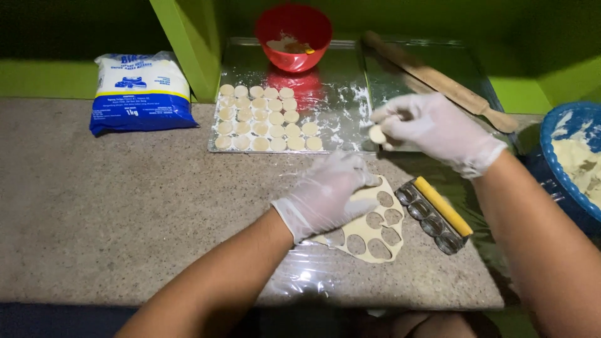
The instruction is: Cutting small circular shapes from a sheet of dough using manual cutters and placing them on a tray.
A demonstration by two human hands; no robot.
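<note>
My left hand (325,194), in a thin clear glove, lies flat at the centre of the frame on the rolled dough sheet (369,228), fingers spread and pressing down on it, holding nothing. The sheet rests on clear plastic film (300,275) on the speckled bench (125,206) and is pocked with round cut-out holes. My right hand (438,128), also gloved, is raised to the upper right of the sheet, its fingers pinched narrowly around one small dough round (377,134), just over the near edge of the metal tray (338,81). On the tray's left part sit rows of the same pale rounds (263,119), close together. A red bowl (293,36) stands at the tray's far edge, and a wooden rolling pin (438,81) lies slanted across its right side. Just right of the sheet lies a metal multi-ring cutter with a yellow handle (438,216). A white and blue flour bag (139,91) sits at upper left, a blue basin (573,156) at the right edge.
</note>
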